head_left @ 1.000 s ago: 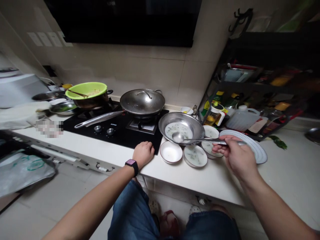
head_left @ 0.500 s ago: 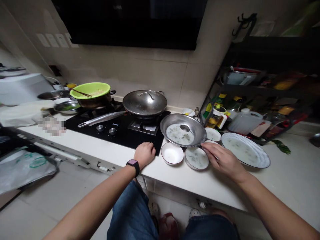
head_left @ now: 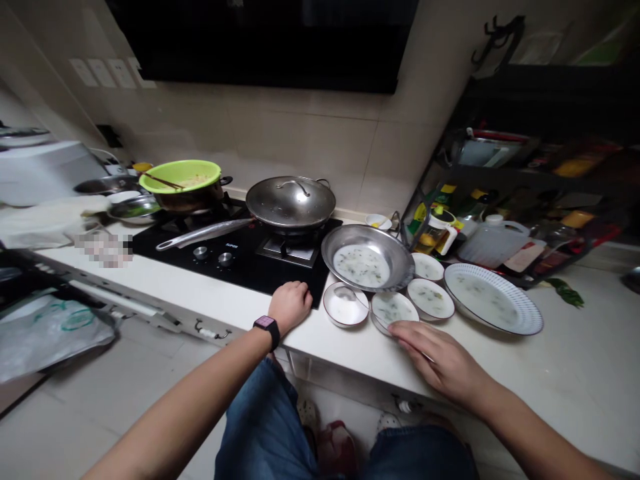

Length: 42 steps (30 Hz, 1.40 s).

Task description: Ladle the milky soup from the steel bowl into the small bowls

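Observation:
My right hand (head_left: 433,357) is closed round the thin handle of a metal spoon (head_left: 345,293), whose head is over a red-rimmed white bowl (head_left: 345,317). The handle crosses above a second small bowl (head_left: 395,308) of milky soup with dark bits. Behind them, a wide steel basin (head_left: 403,250) contains the same cloudy soup. My left hand (head_left: 290,307), a watch on its wrist, rests closed at the counter's front edge beside the hob. Nothing shows in its fingers.
Two more soup bowls (head_left: 431,299) and a large patterned plate (head_left: 533,320) of soup stand at right. A lidded wok (head_left: 290,200) and a pot under a lime-green basin (head_left: 180,175) occupy the black hob (head_left: 240,267). Bottles (head_left: 493,240) crowd the rack.
My right hand has moved left and toward me, carrying the spoon from the steel basin to over the left white bowl. My left hand stays in place.

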### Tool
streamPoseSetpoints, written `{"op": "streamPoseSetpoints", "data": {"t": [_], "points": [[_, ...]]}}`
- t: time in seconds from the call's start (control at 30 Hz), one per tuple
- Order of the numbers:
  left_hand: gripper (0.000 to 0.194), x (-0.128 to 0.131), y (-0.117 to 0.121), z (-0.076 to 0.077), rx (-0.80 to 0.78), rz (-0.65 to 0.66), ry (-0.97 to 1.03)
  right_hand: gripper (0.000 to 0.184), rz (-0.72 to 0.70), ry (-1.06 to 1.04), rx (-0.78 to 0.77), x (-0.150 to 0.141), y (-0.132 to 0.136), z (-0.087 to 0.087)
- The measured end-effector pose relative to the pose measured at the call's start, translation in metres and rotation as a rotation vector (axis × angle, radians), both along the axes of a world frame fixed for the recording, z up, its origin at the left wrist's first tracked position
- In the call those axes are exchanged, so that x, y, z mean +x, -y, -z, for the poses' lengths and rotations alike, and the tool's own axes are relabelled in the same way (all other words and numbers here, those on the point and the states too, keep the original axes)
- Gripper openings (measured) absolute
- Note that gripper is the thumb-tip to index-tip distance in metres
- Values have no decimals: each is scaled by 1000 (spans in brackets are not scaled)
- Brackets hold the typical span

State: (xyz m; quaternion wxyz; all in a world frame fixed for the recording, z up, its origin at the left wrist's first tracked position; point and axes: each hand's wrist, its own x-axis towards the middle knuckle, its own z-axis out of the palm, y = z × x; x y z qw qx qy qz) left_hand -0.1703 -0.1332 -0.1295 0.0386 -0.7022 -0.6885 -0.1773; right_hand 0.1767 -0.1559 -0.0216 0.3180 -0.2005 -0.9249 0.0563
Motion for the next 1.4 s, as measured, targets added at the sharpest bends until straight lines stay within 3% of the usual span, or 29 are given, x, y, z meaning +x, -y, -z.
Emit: {"op": "streamPoseSetpoints", "data": {"t": [0.1,0.2,0.27,0.33,0.43,0.57,0.7,0.8,0.93,1.03,1.1,1.23,1.4], "points": [[25,0,0,0,0,-1,7,23,165,-128,-270,-1,-3,10],[25,0,-1,0,3,0,3,34,342,-406,-712,0,-13,16],[25,1,0,0,1,-2,1,40,388,-584,-941,0,-22,16],[25,1,0,0,3,1,3,39,429,-694,-1073,2,-30,11],[25,0,0,0,9,7,11,33,497,-795,-1125,7,-40,-4],[24,0,0,1,6,-3,8,28,544,-894,-1023,13,-58,-22],[25,0,0,1,-3,-3,7,34,565,-822,-827,10,-83,-18],[25,0,0,1,0,2,11,34,510,-548,-540,8,-93,-3],[25,0,0,0,2,5,8,28,240,22,-10,14,-87,8],[26,0,0,0,2,2,10,32,138,138,188,19,-69,1],[26,0,0,0,-1,4,12,34,120,61,206,20,-53,-9],[25,0,0,0,1,8,8,37,102,-111,100,18,-17,-29],[24,0,-1,1,14,19,2,30,-14,-28,25,6,-1,-35]]}}
